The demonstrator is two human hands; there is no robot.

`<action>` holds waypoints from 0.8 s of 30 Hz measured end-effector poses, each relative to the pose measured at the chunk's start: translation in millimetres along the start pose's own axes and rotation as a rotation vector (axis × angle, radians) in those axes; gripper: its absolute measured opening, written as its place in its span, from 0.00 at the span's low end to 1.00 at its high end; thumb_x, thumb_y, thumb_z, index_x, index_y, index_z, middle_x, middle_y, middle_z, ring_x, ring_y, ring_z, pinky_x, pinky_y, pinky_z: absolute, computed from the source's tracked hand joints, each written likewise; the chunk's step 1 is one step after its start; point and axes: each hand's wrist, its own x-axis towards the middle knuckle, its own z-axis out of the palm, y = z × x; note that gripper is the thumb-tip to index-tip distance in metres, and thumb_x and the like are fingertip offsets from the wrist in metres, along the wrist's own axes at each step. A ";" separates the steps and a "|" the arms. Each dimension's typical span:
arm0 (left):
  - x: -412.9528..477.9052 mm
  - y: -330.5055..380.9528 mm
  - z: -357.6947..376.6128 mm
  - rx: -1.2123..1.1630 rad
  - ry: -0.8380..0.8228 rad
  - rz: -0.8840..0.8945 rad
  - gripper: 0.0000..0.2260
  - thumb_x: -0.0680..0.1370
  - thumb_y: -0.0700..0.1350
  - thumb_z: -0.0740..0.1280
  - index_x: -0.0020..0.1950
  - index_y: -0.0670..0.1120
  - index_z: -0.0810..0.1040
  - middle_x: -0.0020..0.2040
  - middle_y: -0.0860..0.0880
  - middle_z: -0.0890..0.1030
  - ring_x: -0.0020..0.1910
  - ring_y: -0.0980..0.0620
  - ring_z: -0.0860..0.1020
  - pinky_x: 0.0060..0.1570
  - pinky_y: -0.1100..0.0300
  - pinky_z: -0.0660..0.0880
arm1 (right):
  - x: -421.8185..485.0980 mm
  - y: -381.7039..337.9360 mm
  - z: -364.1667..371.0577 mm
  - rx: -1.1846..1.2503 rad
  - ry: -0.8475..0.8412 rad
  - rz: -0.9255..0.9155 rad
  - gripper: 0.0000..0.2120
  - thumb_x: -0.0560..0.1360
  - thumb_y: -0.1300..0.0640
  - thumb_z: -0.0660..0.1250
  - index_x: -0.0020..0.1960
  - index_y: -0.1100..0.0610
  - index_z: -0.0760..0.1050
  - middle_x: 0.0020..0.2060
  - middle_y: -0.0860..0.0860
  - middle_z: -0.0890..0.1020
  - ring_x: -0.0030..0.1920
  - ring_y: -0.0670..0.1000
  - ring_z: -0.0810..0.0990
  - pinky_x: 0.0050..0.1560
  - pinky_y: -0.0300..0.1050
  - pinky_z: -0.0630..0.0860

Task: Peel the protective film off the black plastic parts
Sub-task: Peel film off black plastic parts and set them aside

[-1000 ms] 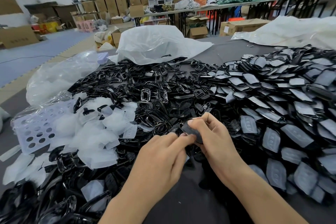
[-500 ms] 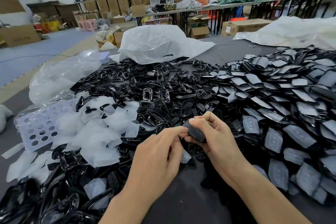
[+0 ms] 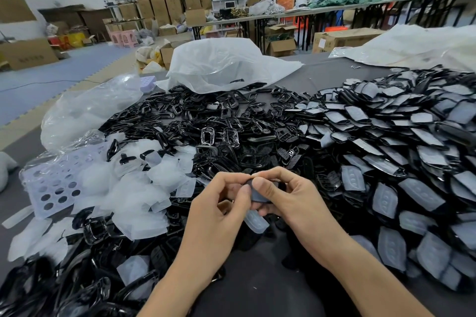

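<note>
Both hands meet over the table's near middle around one small black plastic part [image 3: 260,194]. My right hand [image 3: 291,195] grips it with thumb on its face and fingers curled over its top. My left hand [image 3: 221,203] pinches at its left edge with thumb and forefinger. A strip of clear film [image 3: 255,221] hangs below the part. To the right lies a big heap of film-covered black parts [image 3: 401,152]. Bare black frames [image 3: 206,121] are piled in the middle, and peeled films [image 3: 134,183] lie at the left.
A lilac perforated tray [image 3: 51,183] in a clear bag sits at the left edge. White plastic bags [image 3: 221,67] lie at the table's far side. Cardboard boxes, work tables and people stand in the background. Dark bare tabletop [image 3: 257,291] shows between my forearms.
The film has come partly away and now hangs below the part. My hands have closed in around the part, the left thumb and forefinger moving up to its left edge.
</note>
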 end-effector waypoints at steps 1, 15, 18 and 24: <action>0.5 -0.7 -0.2 0.005 0.014 -0.010 0.08 0.80 0.44 0.68 0.51 0.59 0.80 0.40 0.53 0.83 0.40 0.53 0.83 0.41 0.59 0.79 | 0.7 0.1 -1.2 0.000 0.000 0.010 0.10 0.71 0.51 0.74 0.49 0.54 0.85 0.44 0.55 0.87 0.41 0.55 0.87 0.41 0.38 0.81; 3.1 -1.0 -3.1 -0.082 0.012 -0.098 0.12 0.84 0.45 0.60 0.55 0.57 0.81 0.42 0.52 0.85 0.41 0.56 0.82 0.42 0.66 0.78 | 5.0 1.4 -12.6 0.035 -0.059 0.044 0.12 0.74 0.54 0.71 0.56 0.50 0.84 0.53 0.56 0.87 0.52 0.58 0.87 0.51 0.39 0.81; 4.2 0.6 -2.6 -0.093 -0.007 -0.102 0.11 0.83 0.42 0.62 0.54 0.55 0.82 0.41 0.52 0.85 0.41 0.56 0.82 0.41 0.66 0.78 | 3.9 1.0 -12.1 -0.033 -0.031 0.011 0.11 0.73 0.54 0.72 0.54 0.49 0.85 0.50 0.55 0.87 0.48 0.55 0.88 0.48 0.37 0.81; 1.4 4.1 1.1 -0.099 -0.016 -0.071 0.10 0.82 0.39 0.64 0.55 0.51 0.83 0.38 0.54 0.84 0.38 0.59 0.81 0.42 0.72 0.74 | 4.9 5.8 -13.2 -0.198 0.023 -0.088 0.07 0.75 0.59 0.74 0.48 0.47 0.83 0.42 0.53 0.87 0.39 0.49 0.85 0.40 0.37 0.80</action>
